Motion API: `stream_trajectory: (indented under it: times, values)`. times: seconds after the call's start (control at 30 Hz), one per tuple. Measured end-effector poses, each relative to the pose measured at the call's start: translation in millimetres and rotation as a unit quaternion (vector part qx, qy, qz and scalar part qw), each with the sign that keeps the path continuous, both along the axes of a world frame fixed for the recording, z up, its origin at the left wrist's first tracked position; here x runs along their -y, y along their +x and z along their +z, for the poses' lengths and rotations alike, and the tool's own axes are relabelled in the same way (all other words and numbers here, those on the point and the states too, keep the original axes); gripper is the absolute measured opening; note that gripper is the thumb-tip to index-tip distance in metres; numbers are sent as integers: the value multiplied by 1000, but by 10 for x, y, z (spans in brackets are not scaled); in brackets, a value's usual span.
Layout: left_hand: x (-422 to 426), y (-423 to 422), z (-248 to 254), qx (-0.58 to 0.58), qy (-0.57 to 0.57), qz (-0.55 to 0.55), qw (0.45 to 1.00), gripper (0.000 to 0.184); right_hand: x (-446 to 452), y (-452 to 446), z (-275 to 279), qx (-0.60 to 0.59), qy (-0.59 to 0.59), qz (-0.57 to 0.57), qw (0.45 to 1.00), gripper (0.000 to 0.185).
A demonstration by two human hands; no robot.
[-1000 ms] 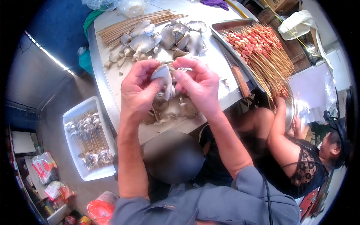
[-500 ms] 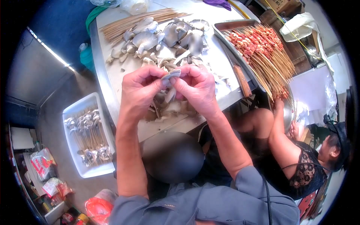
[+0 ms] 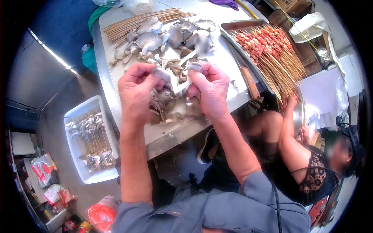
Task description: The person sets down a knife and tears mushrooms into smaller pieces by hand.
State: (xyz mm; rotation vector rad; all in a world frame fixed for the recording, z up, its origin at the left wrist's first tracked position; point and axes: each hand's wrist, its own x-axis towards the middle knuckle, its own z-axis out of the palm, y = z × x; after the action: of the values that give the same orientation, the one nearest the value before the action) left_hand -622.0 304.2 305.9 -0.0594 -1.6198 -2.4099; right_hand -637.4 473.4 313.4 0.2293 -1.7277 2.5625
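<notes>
Over the front of the metal table [image 3: 109,88], my left hand [image 3: 136,86] pinches one pale piece of oyster mushroom [image 3: 167,78] between thumb and fingers. Level with it, my right hand [image 3: 211,87] grips another piece of oyster mushroom [image 3: 195,66]. Whether the two pieces still join at their lower ends, I cannot tell. Beneath and between both hands lie torn mushroom pieces [image 3: 165,97]. Larger grey oyster mushrooms [image 3: 149,42] are heaped just beyond. Behind them is a bundle of wooden skewers [image 3: 124,29].
At the right, a metal tray [image 3: 229,26] bears many red meat skewers [image 3: 264,44], with a wooden-handled knife [image 3: 250,82] beside it. A co-worker's hand [image 3: 290,103] touches the skewer ends. Lower left stands a white bin [image 3: 72,145] of mushroom skewers [image 3: 91,139].
My hands have drawn apart sideways, from fingertips meeting on a mushroom to each holding a piece. The co-worker's raised hand has shifted slightly.
</notes>
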Motion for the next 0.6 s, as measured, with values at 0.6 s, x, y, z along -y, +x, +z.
stream_trajectory:
  times: [0.6]
  values:
    - [286,-53,28,-18,-38,213,976,18,-98,-89,99,-99,66,-118,986,44]
